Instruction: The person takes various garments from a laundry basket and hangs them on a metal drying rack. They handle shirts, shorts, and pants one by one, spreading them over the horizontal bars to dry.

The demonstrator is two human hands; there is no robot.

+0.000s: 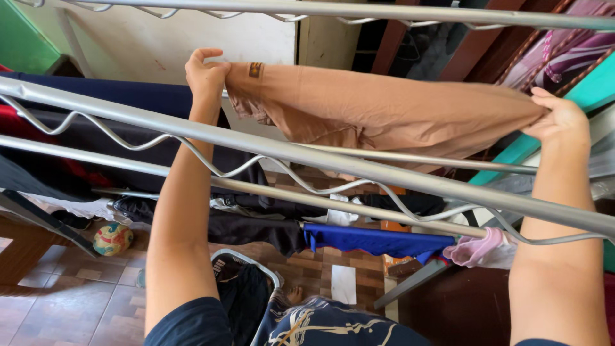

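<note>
A tan brown garment [378,109] with a small dark patch near one end is stretched out above the rails of a metal drying rack [359,168]. My left hand [206,74] grips its left end near the patch. At the far right, my right hand [560,118] pinches the other end. Both arms reach up between the rack's silver bars. The cloth sags slightly in the middle and partly rests on a rail.
Dark clothes [122,102], a blue garment [375,240] and a pink cloth [477,248] hang on lower rails. A colourful ball [112,239] lies on the tiled floor. A basket with dark laundry [246,291] stands below. Striped fabric [570,51] hangs at top right.
</note>
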